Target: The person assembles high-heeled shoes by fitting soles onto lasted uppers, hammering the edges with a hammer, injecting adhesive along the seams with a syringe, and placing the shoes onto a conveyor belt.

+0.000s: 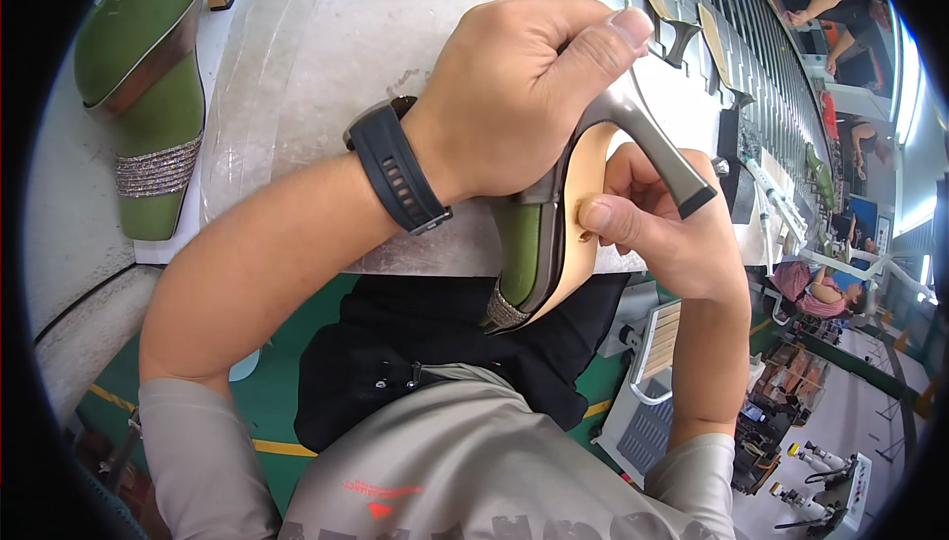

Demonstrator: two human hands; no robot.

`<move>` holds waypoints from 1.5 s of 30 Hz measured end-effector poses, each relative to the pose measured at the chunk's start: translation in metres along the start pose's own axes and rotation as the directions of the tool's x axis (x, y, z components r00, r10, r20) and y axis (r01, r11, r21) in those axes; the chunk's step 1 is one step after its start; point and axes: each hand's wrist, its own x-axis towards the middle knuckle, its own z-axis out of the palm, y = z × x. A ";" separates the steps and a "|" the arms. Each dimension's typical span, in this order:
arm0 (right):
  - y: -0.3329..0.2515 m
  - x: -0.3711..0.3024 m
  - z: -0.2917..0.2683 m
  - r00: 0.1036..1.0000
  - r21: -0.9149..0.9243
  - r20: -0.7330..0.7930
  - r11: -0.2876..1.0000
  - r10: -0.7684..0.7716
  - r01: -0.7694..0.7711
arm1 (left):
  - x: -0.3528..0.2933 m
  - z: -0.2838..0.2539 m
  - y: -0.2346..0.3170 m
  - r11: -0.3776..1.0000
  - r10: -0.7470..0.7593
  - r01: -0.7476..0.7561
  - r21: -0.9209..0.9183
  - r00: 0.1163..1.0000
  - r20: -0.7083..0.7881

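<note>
A green high-heeled shoe (587,179) is held tilted over the near table edge, its tan sole turned to the right. It has a dark metallic heel (660,135) and a glittering band at the toe (506,313). My left hand (509,95), with a black watch on the wrist, wraps round the shoe's back end, thumb at the base of the heel. My right hand (677,233) is closed against the sole, thumb and curled fingers together. A small dark spot shows beside the thumb; what the fingers pinch, if anything, is hidden.
The pale worktable (306,55) lies before me. Green footwear (153,169) with a glittering band lies on the left. Beyond the table runs a slatted conveyor (766,31) carrying shoe parts with tan soles (714,41). Several people and machines are off to the right.
</note>
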 end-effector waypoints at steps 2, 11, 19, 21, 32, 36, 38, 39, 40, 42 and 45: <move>0.000 0.001 0.002 1.000 -0.011 0.004 1.000 -0.025 0.025 | -0.004 0.001 0.002 0.999 0.035 -0.035 0.003 0.998 -0.059; -0.001 0.002 0.002 0.999 -0.163 -0.034 0.987 0.003 -0.009 | -0.003 0.008 0.003 0.991 0.048 -0.035 0.127 0.994 -0.100; 0.004 0.003 0.007 0.986 -0.196 -0.155 0.980 -0.056 0.024 | 0.004 0.016 0.006 0.984 0.038 -0.017 0.177 0.992 -0.118; 0.014 0.004 0.015 0.977 -0.133 -0.204 0.990 -0.068 0.041 | 0.004 0.019 0.005 0.983 0.074 -0.049 0.179 0.988 -0.139; 0.042 -0.024 0.017 0.994 0.278 -0.096 0.957 -0.055 0.080 | 0.004 0.020 -0.002 0.998 -0.066 0.067 0.003 0.996 -0.058; 0.023 -0.015 0.024 0.987 0.230 -0.155 0.969 -0.050 0.085 | 0.006 0.015 0.002 0.995 -0.075 0.075 0.061 0.997 0.001; 0.016 0.001 0.022 0.960 0.198 -0.245 0.962 -0.135 0.186 | 0.007 0.014 0.000 0.997 -0.070 0.068 0.046 0.997 0.033; 0.012 0.006 0.019 0.958 0.204 -0.249 0.960 -0.140 0.193 | 0.008 0.013 -0.001 0.998 -0.066 0.064 0.029 0.996 0.059; 0.005 0.010 0.016 0.971 0.190 -0.219 0.972 -0.093 0.136 | 0.010 0.007 0.003 0.998 -0.057 0.053 0.046 0.993 0.099; 0.001 0.011 0.014 0.970 0.133 -0.226 0.983 -0.090 0.123 | 0.006 -0.006 0.009 0.997 -0.060 0.056 0.052 0.995 0.077; 0.022 0.003 0.001 0.872 -0.342 -0.253 0.882 -0.419 0.325 | -0.021 -0.015 0.015 0.983 -0.183 0.175 -0.061 0.968 -0.172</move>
